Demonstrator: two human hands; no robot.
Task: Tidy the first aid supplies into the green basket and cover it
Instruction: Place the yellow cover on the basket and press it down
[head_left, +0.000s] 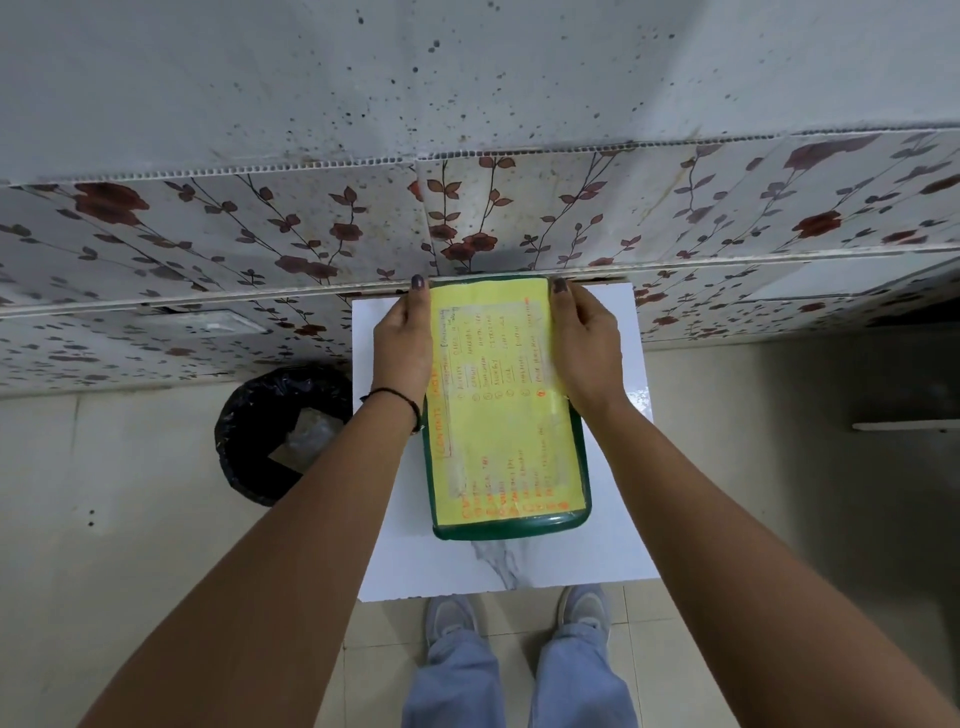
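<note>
A dark green lid (519, 530) with a yellow handwritten contents sheet (504, 426) taped on top lies flat over the green basket, hiding the basket and whatever is inside. It rests on a small white marble-patterned table (608, 509). My left hand (402, 345) grips the lid's far left edge, fingers stretched along it. Mirroring it, my right hand (587, 348) clasps the far right edge. Both thumbs press on the yellow sheet.
A floral tiled wall (260, 234) stands directly behind the table. A black-lined waste bin (275, 436) sits on the floor to the left. My legs and grey shoes (452, 618) are at the table's near edge.
</note>
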